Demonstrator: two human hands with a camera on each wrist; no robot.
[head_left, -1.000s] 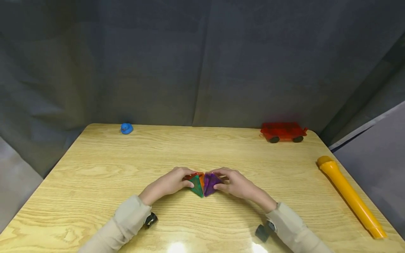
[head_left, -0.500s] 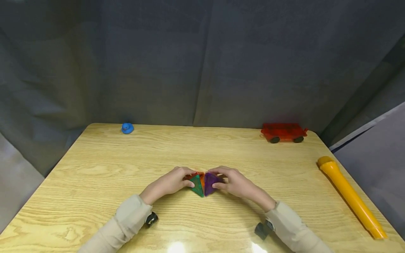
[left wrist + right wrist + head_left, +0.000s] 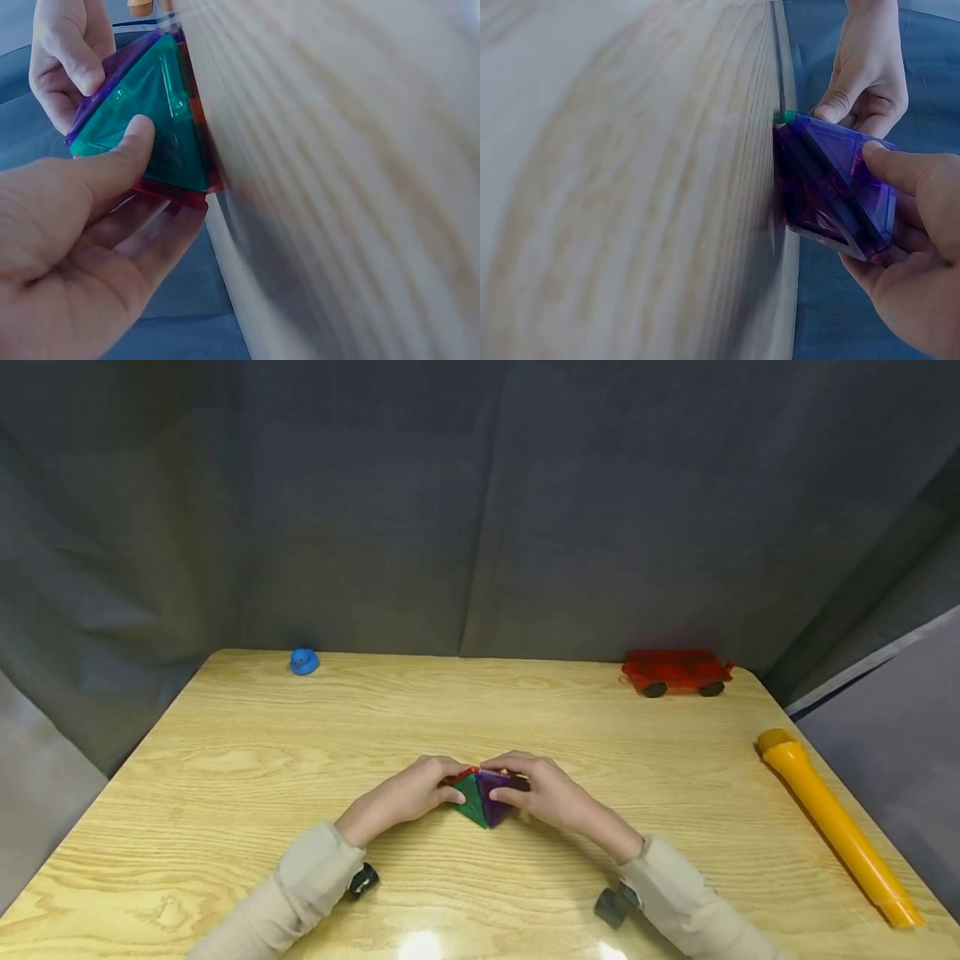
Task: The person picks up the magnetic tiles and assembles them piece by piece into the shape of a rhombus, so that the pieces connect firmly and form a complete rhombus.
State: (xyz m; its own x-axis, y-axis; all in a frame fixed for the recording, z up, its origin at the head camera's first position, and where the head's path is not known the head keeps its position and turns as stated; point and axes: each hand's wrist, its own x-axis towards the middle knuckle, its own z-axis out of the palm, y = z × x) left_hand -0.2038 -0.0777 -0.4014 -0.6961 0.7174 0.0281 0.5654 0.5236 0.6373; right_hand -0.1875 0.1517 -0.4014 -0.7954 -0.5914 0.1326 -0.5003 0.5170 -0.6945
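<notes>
Translucent magnetic tiles stand together as a small pyramid-like shape at the middle of the wooden table [image 3: 360,710]. My left hand [image 3: 414,789] holds its left side, thumb on the green triangular tile [image 3: 166,146] and fingers behind at the red tile [image 3: 180,196]. On the other side my right hand [image 3: 551,793] grips the purple triangular tile [image 3: 838,142], its thumb on the near face and its fingers behind. The green and purple tiles meet along a sloping edge facing me. The pyramid's far side is mostly hidden in the head view.
At the back left edge sits a blue toy duck [image 3: 303,662]. A red toy wagon [image 3: 677,670] with black wheels stands at the back right. Along the right edge lies a long yellow-orange rod [image 3: 840,831] with a wider head. A dark curtain [image 3: 375,527] hangs behind the table.
My right hand has tilted the purple tile and moved it left against the green one. The orange tile that showed between them is now covered. My left hand has barely moved.
</notes>
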